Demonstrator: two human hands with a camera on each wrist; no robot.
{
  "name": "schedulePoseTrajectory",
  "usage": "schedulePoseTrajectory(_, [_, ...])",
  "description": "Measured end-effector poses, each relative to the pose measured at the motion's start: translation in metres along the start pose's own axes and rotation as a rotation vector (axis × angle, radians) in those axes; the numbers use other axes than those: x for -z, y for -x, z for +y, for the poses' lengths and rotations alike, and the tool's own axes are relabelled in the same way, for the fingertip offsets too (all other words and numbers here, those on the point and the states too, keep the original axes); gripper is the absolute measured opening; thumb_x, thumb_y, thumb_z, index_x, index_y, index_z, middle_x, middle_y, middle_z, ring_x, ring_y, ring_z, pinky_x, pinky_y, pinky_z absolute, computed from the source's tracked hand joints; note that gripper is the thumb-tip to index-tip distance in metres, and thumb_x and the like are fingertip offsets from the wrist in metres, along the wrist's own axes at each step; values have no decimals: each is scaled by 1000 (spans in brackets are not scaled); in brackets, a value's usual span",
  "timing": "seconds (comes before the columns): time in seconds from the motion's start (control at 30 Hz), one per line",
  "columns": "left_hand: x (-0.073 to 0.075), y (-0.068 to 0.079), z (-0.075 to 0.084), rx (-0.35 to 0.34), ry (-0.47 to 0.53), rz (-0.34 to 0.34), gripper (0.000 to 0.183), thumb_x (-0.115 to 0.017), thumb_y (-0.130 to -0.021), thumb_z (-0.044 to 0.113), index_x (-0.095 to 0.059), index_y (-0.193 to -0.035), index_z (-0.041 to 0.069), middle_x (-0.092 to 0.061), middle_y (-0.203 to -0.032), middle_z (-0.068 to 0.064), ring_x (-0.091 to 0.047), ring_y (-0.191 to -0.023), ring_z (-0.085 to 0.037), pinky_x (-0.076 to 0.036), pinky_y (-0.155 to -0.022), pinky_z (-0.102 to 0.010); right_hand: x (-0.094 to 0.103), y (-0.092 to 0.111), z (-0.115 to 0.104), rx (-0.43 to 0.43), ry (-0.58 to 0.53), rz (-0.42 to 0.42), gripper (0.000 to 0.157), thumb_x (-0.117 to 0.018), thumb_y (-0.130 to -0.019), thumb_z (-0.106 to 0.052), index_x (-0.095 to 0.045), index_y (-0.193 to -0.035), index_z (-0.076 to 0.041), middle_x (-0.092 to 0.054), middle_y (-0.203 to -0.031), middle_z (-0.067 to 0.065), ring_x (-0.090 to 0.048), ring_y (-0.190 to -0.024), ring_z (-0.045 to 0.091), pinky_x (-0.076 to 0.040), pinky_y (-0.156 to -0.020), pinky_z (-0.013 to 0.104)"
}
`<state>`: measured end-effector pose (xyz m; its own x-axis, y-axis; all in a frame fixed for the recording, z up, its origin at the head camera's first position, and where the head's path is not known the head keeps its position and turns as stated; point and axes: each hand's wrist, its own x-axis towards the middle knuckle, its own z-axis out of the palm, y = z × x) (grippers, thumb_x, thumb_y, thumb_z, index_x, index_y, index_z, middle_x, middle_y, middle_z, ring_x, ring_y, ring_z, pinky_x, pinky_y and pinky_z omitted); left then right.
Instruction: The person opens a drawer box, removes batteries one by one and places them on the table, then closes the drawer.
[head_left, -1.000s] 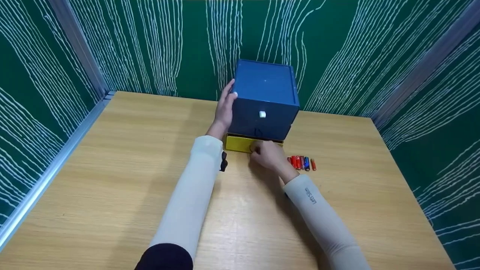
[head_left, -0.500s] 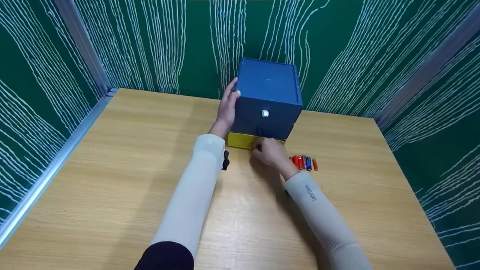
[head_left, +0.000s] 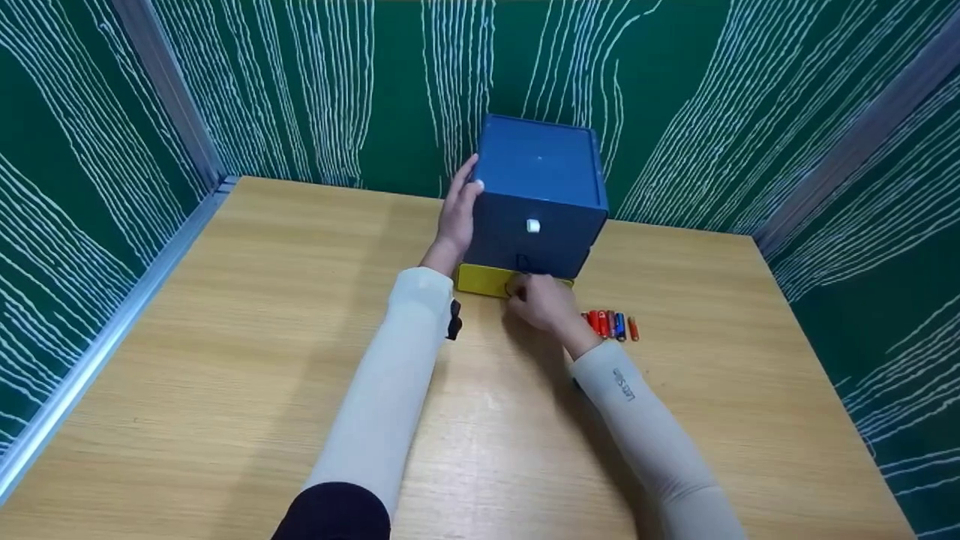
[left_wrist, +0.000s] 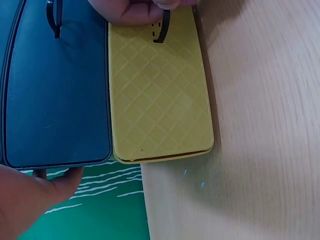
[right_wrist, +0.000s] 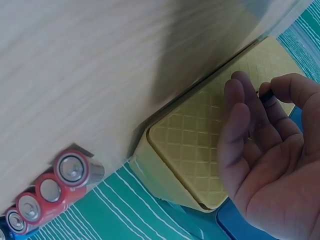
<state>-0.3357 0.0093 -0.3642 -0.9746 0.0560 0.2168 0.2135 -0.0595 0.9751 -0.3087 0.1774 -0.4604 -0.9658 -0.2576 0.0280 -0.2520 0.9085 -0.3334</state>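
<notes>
A blue drawer cabinet stands near the back wall, with a yellow drawer at its bottom. My left hand lies along the cabinet's left side, fingers extended up toward the top edge. At the yellow front, thumb and index finger of my right hand pinch the black pull loop. The right wrist view shows a bit of that loop between the fingertips, the other fingers bent loosely over the quilted yellow face. Above it, the blue drawer front carries a white knob and another black loop.
Several batteries, red, blue and orange, lie in a row on the wooden table, right of my right hand. Green walls with white lines enclose the table's back and sides.
The dark gap above the yellow drawer has narrowed away as the drawer slid inward with my right hand on its loop. My left hand stays against the cabinet. The head view shifted slightly.
</notes>
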Motion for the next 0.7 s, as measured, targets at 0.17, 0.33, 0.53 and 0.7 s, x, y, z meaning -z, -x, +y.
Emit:
schedulePoseTrajectory(0.17, [-1,-7,-9,-6,16,21,46,-32,-89,35,-25,-135,36,-21,-143,12,-28,-126,-14,-19,-104,-46,-1,0,2,-1,0,-2,8,-55,-80,-26,-59,-86,-21,-53,-68,-2,-51,-65,17,-40,-59,29])
schedulePoseTrajectory(0.33, [-3,-18,-22,-5,7,30,43,-33,-88,42,-27,-131,46,-22,-142,18,-27,-127,-11,-18,-104,-46,-1,1,3,-9,-17,5,8,-56,-80,-25,-60,-86,-20,-53,-67,-3,-52,-65,17,-40,-59,29])
schedulePoseTrajectory(0.53, [-3,-17,-18,1,21,41,44,-34,-89,39,-27,-133,41,-23,-142,16,-28,-126,-11,-19,-104,-43,-2,2,3,10,-17,23,9,-55,-80,-23,-59,-87,-18,-53,-73,-3,-52,-66,17,-40,-59,31])
schedulePoseTrajectory(0.7, [-2,-6,3,-13,21,30,45,-31,-92,27,-27,-137,27,-24,-143,6,-28,-127,-13,-21,-105,-39,-2,1,2,7,26,44,10,-54,-80,-24,-57,-87,-18,-53,-77,-3,-51,-68,18,-41,-61,31])
